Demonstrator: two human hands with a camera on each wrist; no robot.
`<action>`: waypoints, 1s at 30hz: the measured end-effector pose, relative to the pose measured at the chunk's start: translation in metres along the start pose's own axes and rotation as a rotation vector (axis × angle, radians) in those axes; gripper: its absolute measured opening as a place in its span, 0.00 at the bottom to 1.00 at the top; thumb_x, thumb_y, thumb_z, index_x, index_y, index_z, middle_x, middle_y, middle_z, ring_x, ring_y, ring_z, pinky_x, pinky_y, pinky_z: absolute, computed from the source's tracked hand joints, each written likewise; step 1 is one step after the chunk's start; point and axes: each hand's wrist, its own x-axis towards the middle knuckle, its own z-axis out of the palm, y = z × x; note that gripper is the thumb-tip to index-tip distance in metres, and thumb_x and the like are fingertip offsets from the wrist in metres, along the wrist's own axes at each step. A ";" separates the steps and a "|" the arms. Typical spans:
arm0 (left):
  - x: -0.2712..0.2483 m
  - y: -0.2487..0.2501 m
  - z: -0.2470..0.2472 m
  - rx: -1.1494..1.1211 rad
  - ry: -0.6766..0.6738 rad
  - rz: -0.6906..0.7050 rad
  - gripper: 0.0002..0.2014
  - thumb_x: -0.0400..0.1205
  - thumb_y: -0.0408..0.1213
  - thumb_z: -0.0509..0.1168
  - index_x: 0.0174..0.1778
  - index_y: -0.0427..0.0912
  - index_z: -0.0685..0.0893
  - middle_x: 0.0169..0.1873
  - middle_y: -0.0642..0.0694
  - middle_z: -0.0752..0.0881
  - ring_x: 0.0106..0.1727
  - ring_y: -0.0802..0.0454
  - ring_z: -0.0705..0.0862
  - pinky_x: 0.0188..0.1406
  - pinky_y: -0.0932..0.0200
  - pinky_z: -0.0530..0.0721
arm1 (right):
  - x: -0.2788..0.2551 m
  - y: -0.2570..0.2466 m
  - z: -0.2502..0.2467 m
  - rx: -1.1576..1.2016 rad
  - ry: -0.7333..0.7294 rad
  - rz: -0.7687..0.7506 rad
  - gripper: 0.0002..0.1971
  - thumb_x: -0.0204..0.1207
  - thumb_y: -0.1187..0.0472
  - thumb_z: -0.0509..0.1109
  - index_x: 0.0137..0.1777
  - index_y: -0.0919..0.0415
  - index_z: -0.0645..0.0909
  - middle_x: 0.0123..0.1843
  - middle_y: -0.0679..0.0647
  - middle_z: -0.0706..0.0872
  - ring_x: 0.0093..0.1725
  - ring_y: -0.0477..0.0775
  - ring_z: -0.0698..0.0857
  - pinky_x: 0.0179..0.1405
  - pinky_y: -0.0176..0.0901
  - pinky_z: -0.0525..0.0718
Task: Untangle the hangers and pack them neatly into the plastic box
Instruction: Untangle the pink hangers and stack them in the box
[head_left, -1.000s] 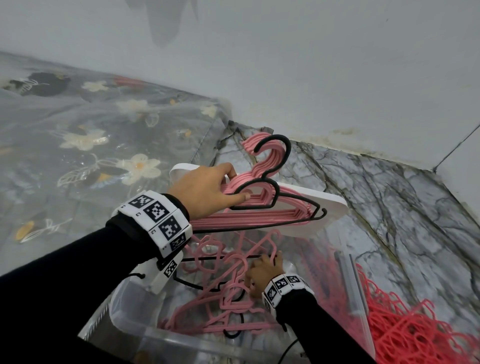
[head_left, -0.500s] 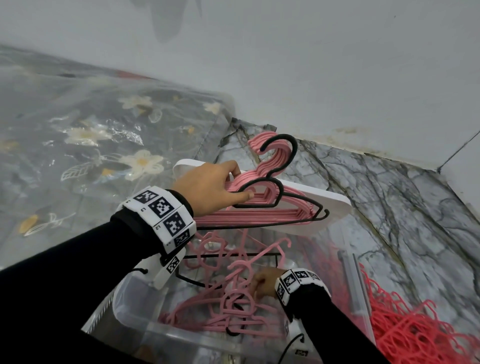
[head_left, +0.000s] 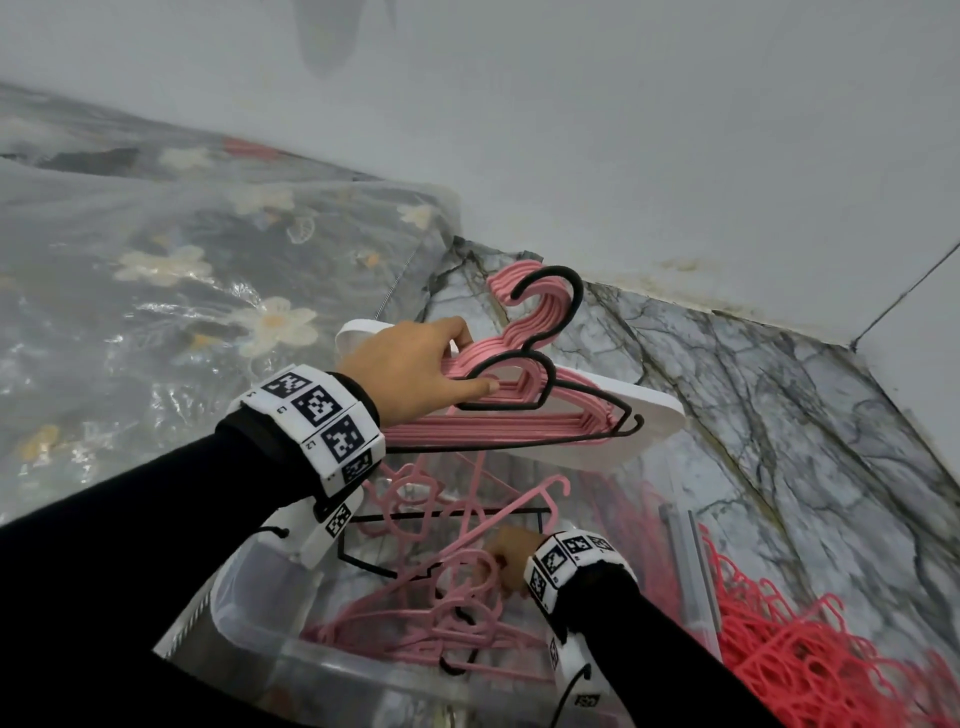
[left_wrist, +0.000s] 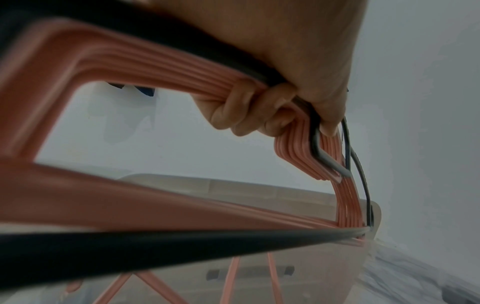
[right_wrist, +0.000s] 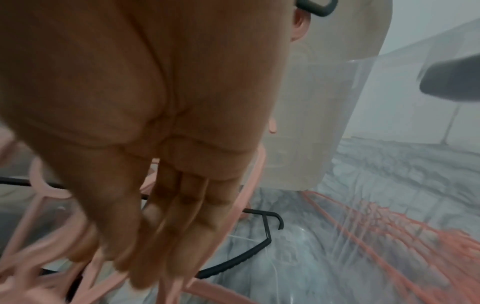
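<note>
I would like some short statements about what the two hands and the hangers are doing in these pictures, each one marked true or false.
1. The left hand grips a neat stack of hangers. True.
2. Every hanger in that stack is black. False: most are pink, and one black hanger lies on the stack.
3. The right hand reaches down into the plastic box. True.
4. The plastic box holds only folded clothes. False: loose pink hangers and black ones lie tangled in it.
5. The right hand's fingers are clenched in a tight fist. False: the right wrist view shows them stretched out towards the hangers.
6. A red pile lies on the floor outside the box. True.
</note>
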 end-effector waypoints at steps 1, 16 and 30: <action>0.000 0.000 0.000 0.004 -0.002 0.001 0.23 0.70 0.71 0.62 0.47 0.56 0.72 0.30 0.57 0.80 0.29 0.66 0.74 0.30 0.59 0.73 | -0.001 0.001 0.002 0.010 -0.017 -0.010 0.13 0.72 0.68 0.71 0.56 0.61 0.87 0.55 0.60 0.89 0.52 0.61 0.88 0.46 0.41 0.82; -0.001 0.000 -0.006 -0.003 -0.035 0.001 0.26 0.68 0.73 0.63 0.48 0.56 0.74 0.27 0.61 0.76 0.29 0.65 0.74 0.31 0.58 0.73 | -0.034 -0.010 -0.045 0.430 0.116 -0.014 0.07 0.75 0.66 0.72 0.51 0.67 0.87 0.39 0.60 0.89 0.35 0.52 0.86 0.49 0.50 0.88; -0.011 0.005 -0.014 -0.028 -0.086 0.024 0.32 0.58 0.80 0.54 0.45 0.58 0.71 0.29 0.62 0.73 0.32 0.63 0.75 0.32 0.60 0.69 | -0.142 -0.038 -0.142 0.678 0.724 -0.337 0.05 0.71 0.68 0.76 0.46 0.66 0.88 0.40 0.57 0.91 0.39 0.48 0.90 0.41 0.36 0.87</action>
